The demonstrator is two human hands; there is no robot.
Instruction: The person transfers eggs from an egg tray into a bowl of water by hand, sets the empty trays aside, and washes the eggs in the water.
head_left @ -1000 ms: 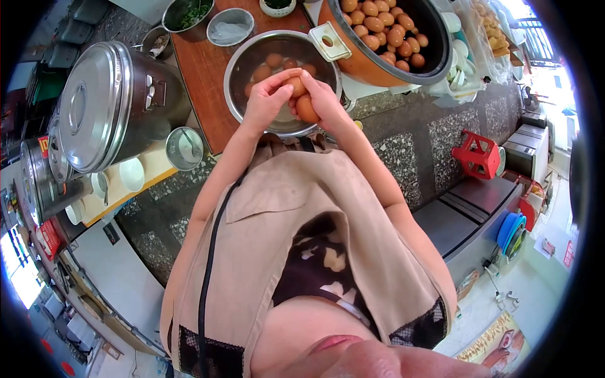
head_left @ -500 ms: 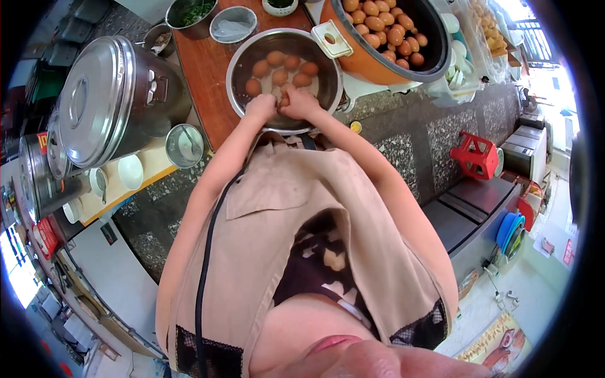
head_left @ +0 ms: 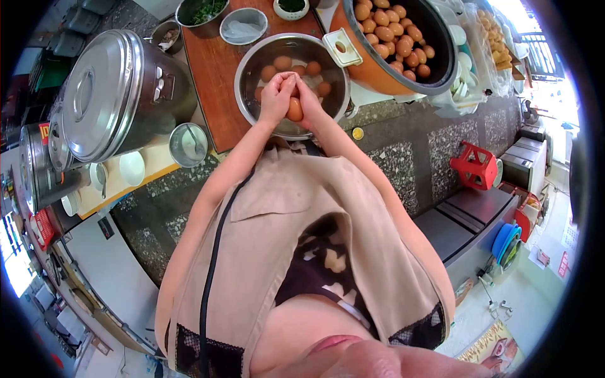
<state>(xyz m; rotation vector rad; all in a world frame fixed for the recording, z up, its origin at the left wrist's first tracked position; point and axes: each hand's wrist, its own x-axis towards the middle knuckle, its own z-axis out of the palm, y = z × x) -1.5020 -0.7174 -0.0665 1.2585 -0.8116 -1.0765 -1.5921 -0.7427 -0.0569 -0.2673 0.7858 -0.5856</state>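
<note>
Both of my hands are together over a steel bowl [head_left: 242, 94] of water with several brown eggs [head_left: 282, 63] in it. My right hand [head_left: 307, 104] is closed around a brown egg [head_left: 294, 109], which shows below the joined fingers. Pressed against it from the left, my left hand [head_left: 275, 99] has its fingers bent over the top; what lies beneath them is hidden. To the right of the bowl stands an orange pot [head_left: 372, 70] with a dark inside, holding many brown eggs [head_left: 384, 33].
A large lidded steel pot [head_left: 94, 94] stands at the left. Behind the bowl are a pot of greens [head_left: 205, 11] and a small bowl with a plastic bag [head_left: 243, 28] on the wooden board [head_left: 214, 75]. A red stool [head_left: 474, 166] is at the right.
Half a second ago both hands were down in the water near the bowl's front; now they are raised together above it, with an egg showing. The whole view has shifted slightly.
</note>
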